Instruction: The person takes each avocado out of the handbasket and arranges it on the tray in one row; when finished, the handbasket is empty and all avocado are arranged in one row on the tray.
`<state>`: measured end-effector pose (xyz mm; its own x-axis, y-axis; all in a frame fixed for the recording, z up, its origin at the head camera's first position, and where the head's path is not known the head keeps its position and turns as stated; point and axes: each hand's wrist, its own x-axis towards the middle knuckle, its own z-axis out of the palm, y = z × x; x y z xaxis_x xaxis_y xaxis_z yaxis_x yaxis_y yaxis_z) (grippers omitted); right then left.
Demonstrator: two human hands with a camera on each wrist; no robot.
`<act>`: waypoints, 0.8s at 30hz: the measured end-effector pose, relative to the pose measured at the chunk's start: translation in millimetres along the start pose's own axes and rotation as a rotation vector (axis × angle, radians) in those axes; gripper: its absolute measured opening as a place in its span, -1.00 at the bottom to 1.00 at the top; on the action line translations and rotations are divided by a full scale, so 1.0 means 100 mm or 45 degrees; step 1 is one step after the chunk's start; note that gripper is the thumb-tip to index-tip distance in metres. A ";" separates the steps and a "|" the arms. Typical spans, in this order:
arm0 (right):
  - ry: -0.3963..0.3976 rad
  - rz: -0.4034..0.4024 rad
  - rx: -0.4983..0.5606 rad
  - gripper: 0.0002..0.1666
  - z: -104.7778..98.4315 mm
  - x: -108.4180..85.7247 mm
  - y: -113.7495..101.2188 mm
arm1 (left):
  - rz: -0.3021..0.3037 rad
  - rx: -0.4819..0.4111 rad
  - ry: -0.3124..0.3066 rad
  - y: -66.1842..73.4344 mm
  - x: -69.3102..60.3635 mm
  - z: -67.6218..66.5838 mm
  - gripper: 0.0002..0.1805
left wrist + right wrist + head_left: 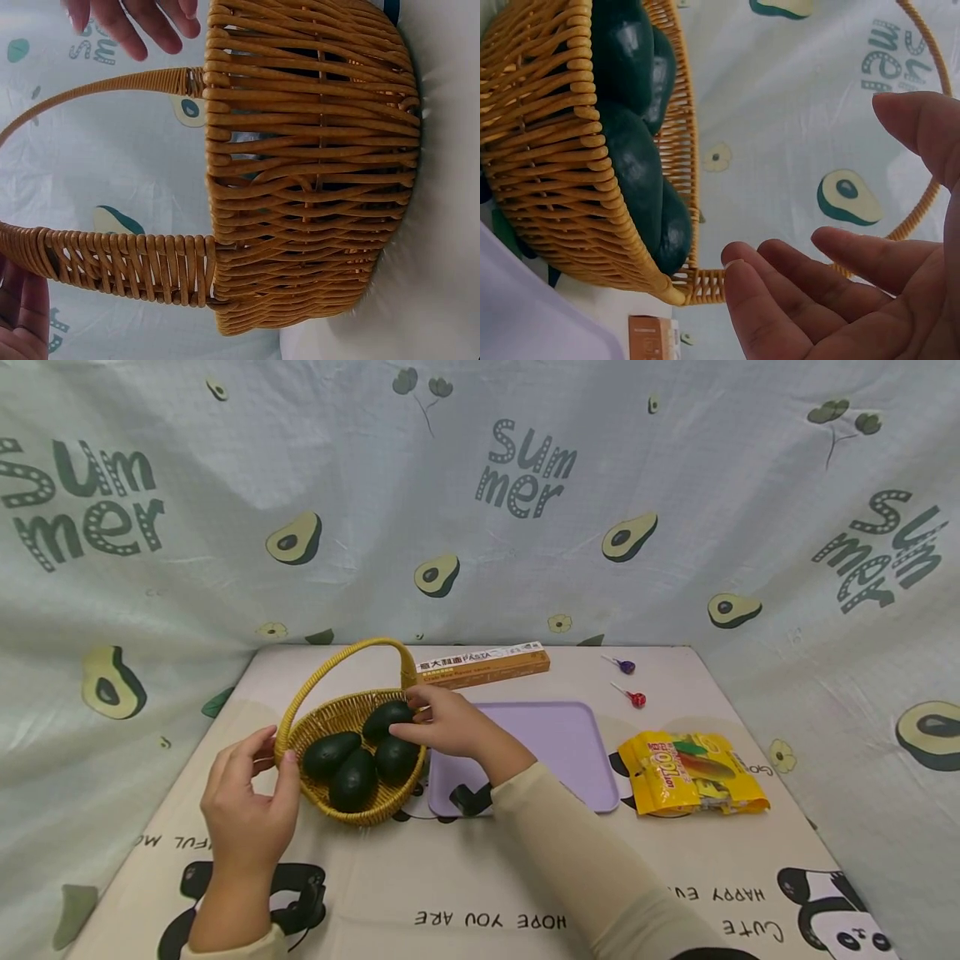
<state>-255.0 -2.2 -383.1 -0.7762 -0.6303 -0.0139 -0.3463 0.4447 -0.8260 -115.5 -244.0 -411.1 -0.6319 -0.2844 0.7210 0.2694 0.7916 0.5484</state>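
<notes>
A yellow woven basket (360,817) with a tall arched handle holds several dark green avocados (354,781). My left hand (251,797) is at the basket's left side, thumb spread from the fingers, near the handle's left end. In the left wrist view, fingers (26,311) show beside the thick handle (135,262); whether they touch it is unclear. My right hand (453,727) is over the right rim near the handle's other end. The right wrist view shows its fingers (832,292) extended and apart from the avocados (634,180), with nothing in the palm.
A lilac tray (555,752) lies right of the basket, partly under my right forearm. Behind it is a pasta box (483,666). Farther right are a purple lollipop (627,667), a red lollipop (637,699) and a yellow candy bag (693,774). A printed curtain (510,585) surrounds the table.
</notes>
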 end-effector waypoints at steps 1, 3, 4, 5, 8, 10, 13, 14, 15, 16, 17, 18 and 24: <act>-0.005 0.000 -0.008 -0.13 0.01 0.01 0.00 | 0.000 0.001 -0.001 0.00 0.00 0.00 -0.56; -0.015 0.000 -0.021 -0.13 0.02 0.03 -0.01 | 0.000 -0.002 -0.002 0.00 -0.01 0.00 -0.56; -0.018 0.004 -0.027 -0.13 0.02 0.04 -0.01 | 0.000 -0.003 -0.002 0.00 -0.01 -0.01 -0.57; -0.020 0.009 -0.037 -0.13 0.03 0.06 -0.01 | -0.001 -0.002 -0.007 0.00 -0.01 -0.01 -0.57; -0.028 0.021 -0.075 -0.11 0.04 0.10 -0.01 | 0.000 -0.004 -0.007 0.01 -0.01 -0.01 -0.57; -0.031 0.030 -0.101 -0.11 0.05 0.12 -0.01 | 0.001 -0.005 -0.003 0.01 -0.01 0.00 -0.58; -0.043 0.040 -0.131 -0.11 0.06 0.15 -0.02 | 0.008 -0.011 0.012 0.01 0.00 0.00 -0.58; -0.050 0.046 -0.137 -0.11 0.07 0.16 -0.02 | 0.013 -0.016 0.022 0.02 0.00 0.00 -0.58; -0.057 0.054 -0.140 -0.11 0.07 0.17 -0.03 | 0.018 -0.020 0.030 0.02 0.00 0.00 -0.57; -0.068 0.062 -0.152 -0.11 0.08 0.18 -0.04 | 0.021 -0.024 0.035 0.02 0.00 0.00 -0.56; -0.079 0.072 -0.163 -0.10 0.09 0.19 -0.05 | 0.023 -0.029 0.040 0.03 0.01 0.00 -0.55; -0.091 0.084 -0.179 -0.10 0.10 0.20 -0.06 | 0.025 -0.030 0.043 0.04 0.01 0.00 -0.54; -0.147 0.188 -0.248 -0.09 0.17 0.23 -0.16 | 0.009 -0.030 0.025 0.05 0.00 -0.01 -0.53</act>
<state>-258.0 -34.5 -379.4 -0.7643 -0.6132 -0.1996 -0.3373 0.6440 -0.6867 -113.7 -240.4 -407.5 -0.6153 -0.2897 0.7331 0.2912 0.7807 0.5529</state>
